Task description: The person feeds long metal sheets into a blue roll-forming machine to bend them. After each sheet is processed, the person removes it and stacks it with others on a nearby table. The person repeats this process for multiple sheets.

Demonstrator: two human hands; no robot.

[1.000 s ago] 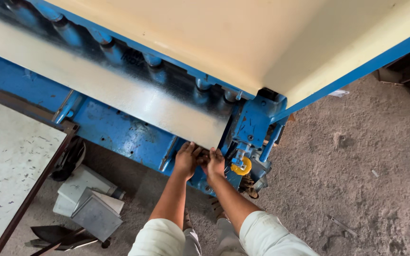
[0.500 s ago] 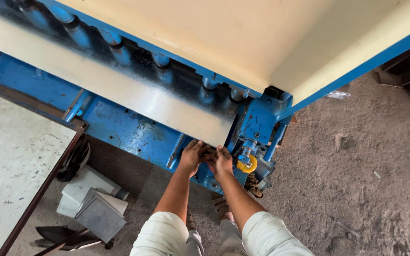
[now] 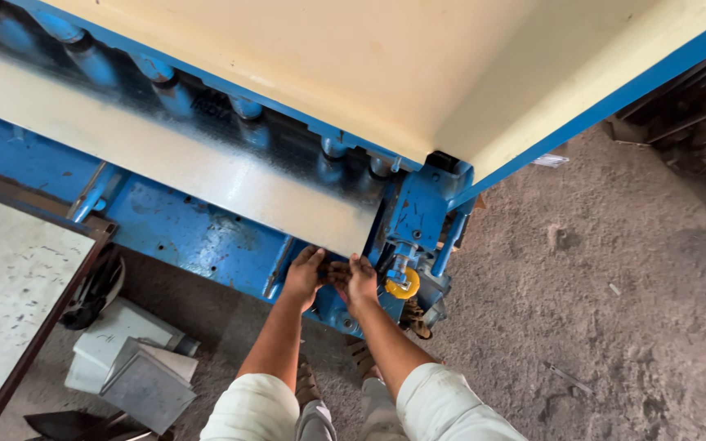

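Observation:
My left hand and my right hand are pressed close together against the blue machine frame, just under the corner of a pale metal sheet. The fingers of both hands curl around a small dark part between them; what it is cannot be made out. A yellow round knob sits right beside my right hand. Above the sheet runs a row of blue hold-down cylinders under a cream machine cover.
A dark-framed white table top stands at the left. Below it lie a grey metal box, a white container and black cables. A dusty earth floor spreads to the right. My feet in sandals stand under the machine.
Both hands stay at the same spot on the frame. The view has shifted slightly and my fingers have closed in a little more around the dark part.

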